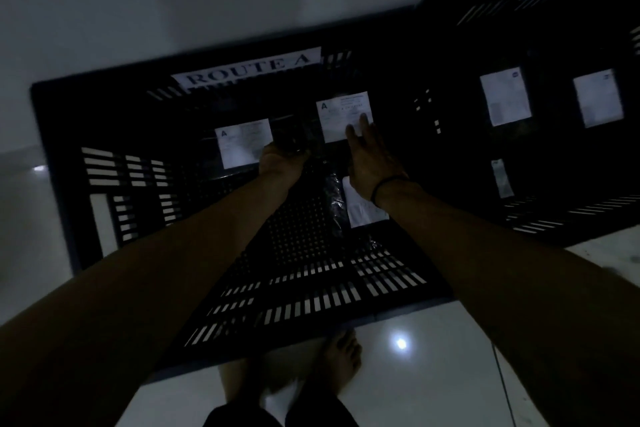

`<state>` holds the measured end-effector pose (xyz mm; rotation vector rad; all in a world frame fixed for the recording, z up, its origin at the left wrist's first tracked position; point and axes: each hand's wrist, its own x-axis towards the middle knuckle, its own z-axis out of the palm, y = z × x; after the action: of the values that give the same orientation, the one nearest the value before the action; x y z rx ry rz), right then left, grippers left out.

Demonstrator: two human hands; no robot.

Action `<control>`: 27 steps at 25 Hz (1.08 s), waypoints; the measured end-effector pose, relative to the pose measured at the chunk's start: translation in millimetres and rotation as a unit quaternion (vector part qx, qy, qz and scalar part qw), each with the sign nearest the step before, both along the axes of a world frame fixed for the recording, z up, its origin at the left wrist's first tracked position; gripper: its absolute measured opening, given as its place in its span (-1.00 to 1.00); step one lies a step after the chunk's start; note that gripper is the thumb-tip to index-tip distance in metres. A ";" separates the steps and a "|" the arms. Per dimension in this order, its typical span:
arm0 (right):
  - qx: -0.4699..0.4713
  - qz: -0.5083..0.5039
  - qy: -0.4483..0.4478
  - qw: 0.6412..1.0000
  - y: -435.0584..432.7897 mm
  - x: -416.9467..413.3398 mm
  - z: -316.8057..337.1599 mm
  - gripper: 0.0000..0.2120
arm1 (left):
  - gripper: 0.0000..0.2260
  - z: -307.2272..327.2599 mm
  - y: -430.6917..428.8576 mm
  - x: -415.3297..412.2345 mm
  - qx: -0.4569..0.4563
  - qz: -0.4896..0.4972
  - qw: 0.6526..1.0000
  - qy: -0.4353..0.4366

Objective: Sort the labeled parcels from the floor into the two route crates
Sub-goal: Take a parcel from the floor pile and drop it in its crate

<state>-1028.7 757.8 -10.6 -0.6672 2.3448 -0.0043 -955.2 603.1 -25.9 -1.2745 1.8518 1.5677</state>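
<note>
Inside the Route A crate (62, 135), the left hand (277, 159) grips a dark parcel (292, 141). The right hand (372, 159) is held flat, its fingers (363, 123) straight over a labelled parcel (341, 111).

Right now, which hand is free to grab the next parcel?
Probably the right hand: it is open and holds nothing, while the left hand grips a dark parcel inside the Route A crate.

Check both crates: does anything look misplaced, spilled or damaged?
Nothing stands out. The left label and the far label in the Route A crate both show an A. Labels in the other crate are too blurred to read.
</note>
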 end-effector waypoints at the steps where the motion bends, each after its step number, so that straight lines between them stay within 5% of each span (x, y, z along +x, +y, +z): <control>1: 0.016 0.011 -0.006 1.000 -4.2 3.8 17.4 -0.34 | -0.59 18.9 -6.6 10.2 -0.016 -0.031 0.999 -0.003; 6: 0.009 0.099 -0.042 0.994 -47.8 16.9 151.9 -0.42 | -0.59 148.8 -94.5 89.4 -0.266 -0.247 0.929 0.076; 9: -0.035 0.158 -0.027 0.987 -91.7 31.1 249.4 -0.50 | -0.45 234.1 -150.7 142.2 -0.352 -0.300 0.887 -0.006; 16: -0.080 0.333 -0.025 0.939 -201.5 136.6 429.1 -0.55 | -0.34 412.9 -205.8 299.6 -0.351 -0.155 0.917 -0.111; 22: -0.048 0.416 -0.058 0.906 -280.4 288.8 432.2 -0.54 | -0.16 431.5 -242.8 467.9 -0.310 -0.132 0.930 -0.147; 27: 0.025 0.440 -0.075 0.894 -331.8 400.7 421.3 -0.47 | -0.28 413.8 -282.0 609.5 -0.277 -0.093 0.940 -0.176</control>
<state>-627.9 426.0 410.7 -1.5770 1.7047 0.3907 -345.7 321.1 388.0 -1.4329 2.1599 0.6728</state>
